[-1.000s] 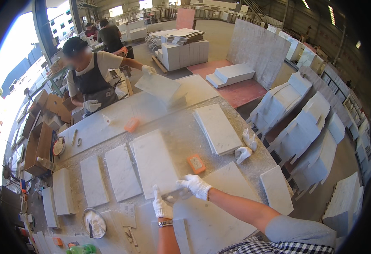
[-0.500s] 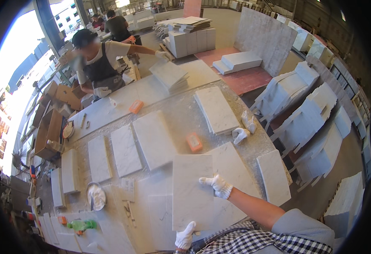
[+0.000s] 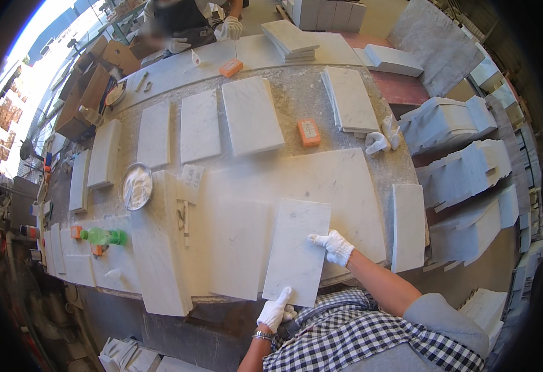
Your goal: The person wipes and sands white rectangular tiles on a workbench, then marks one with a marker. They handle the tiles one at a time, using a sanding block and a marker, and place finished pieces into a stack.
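A white marble tile (image 3: 297, 239) is held between both of my gloved hands at the near edge of the workbench. My left hand (image 3: 275, 310) grips its lower edge, thumb on the face. My right hand (image 3: 333, 246) clasps its right edge, thumb likewise on top; the other fingers are mostly hidden behind it. Under and beyond the tile lie a larger marble slab (image 3: 346, 192) and another flat tile (image 3: 239, 248) to its left. An orange block (image 3: 308, 132) sits past them, left of a short tile stack (image 3: 349, 99).
Several tiles (image 3: 200, 127) line the dusty bench, with a bowl of white paste (image 3: 138, 187) and a green bottle (image 3: 104, 236) at left. White gloves (image 3: 378, 142) lie at right. Across the bench stands a co-worker (image 3: 184, 22) near a tile stack (image 3: 290, 40). Stone pieces (image 3: 454, 124) stand beyond the right edge.
My view has tipped down toward the bench's near edge. The held tile has turned slightly, its top leaning right. The co-worker's outstretched hand has drawn back from the far stack.
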Demonstrator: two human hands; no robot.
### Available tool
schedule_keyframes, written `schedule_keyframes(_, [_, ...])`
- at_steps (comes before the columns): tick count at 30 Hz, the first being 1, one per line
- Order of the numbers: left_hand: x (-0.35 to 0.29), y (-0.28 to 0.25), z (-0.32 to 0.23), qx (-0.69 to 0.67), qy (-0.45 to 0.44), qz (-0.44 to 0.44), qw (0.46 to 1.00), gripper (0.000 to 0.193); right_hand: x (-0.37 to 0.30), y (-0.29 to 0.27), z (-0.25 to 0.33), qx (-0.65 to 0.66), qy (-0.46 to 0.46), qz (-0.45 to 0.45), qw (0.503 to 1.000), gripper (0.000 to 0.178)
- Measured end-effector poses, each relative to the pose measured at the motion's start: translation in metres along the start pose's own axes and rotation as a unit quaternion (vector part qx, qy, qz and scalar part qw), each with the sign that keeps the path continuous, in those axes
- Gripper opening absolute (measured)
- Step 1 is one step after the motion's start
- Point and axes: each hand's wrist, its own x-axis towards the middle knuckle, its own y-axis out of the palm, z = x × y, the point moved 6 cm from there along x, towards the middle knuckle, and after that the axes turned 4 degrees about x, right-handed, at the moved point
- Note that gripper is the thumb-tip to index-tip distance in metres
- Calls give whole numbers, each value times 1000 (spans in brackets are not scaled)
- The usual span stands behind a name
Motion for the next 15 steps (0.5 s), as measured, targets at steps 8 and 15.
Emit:
schedule_keyframes(8, [9,-14,10,41,-9,-11,999,87,-25,39,51,-494,163,21,854,59])
schedule_keyframes(15, [4,-23,-2,57,-2,2,998,81,-23,106,82,-842,-34,60,535,71])
